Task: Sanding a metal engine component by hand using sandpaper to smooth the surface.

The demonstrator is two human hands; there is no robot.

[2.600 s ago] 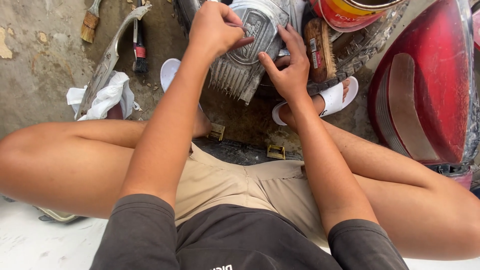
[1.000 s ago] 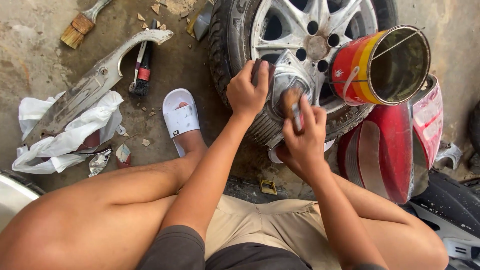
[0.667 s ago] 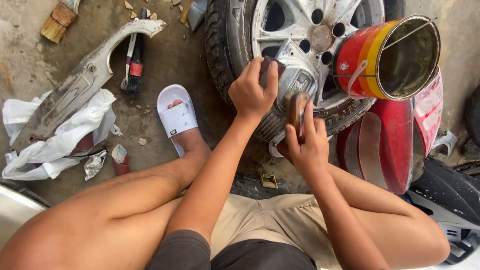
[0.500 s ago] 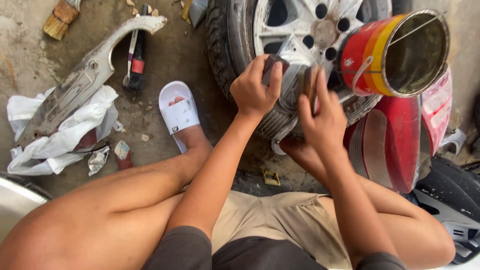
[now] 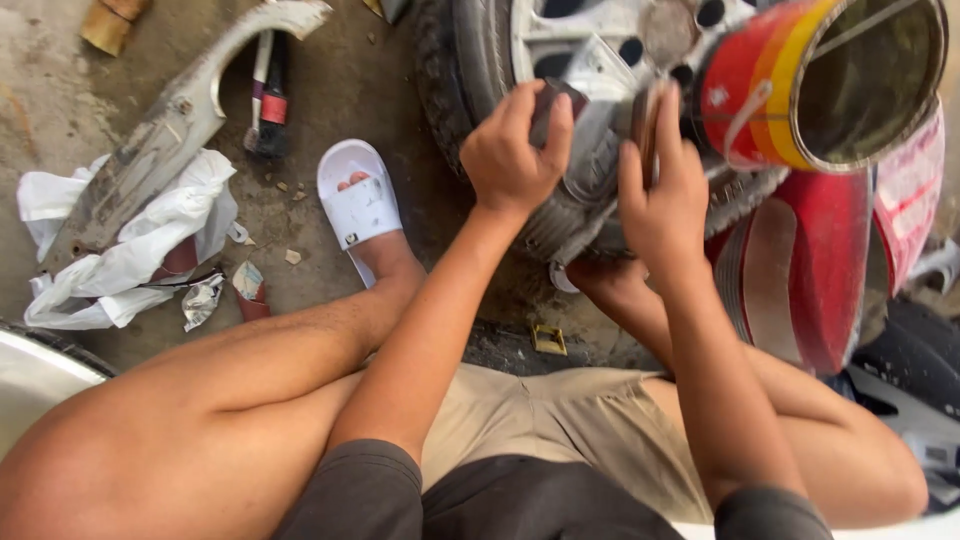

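A silver alloy wheel (image 5: 600,60) with its black tyre (image 5: 455,70) lies on the concrete in front of me. My left hand (image 5: 510,150) is curled around a small dark block (image 5: 548,105) and presses it on the wheel's rim. My right hand (image 5: 665,195) lies flat against the rim just to the right, with a thin brownish piece (image 5: 645,120) under its fingers. An open red and yellow paint can (image 5: 820,80) rests tilted on the wheel, close above my right hand.
A red body panel (image 5: 810,280) lies at the right. At the left are a grey curved panel (image 5: 170,130), white crumpled cloth (image 5: 130,255) and a dark tool (image 5: 268,100). My foot in a white slipper (image 5: 358,205) rests beside the tyre. My bare knees frame the space.
The view has drawn closer to the wheel. Both hands have shifted up along the rim, the right one now flattened against it near the paint can.
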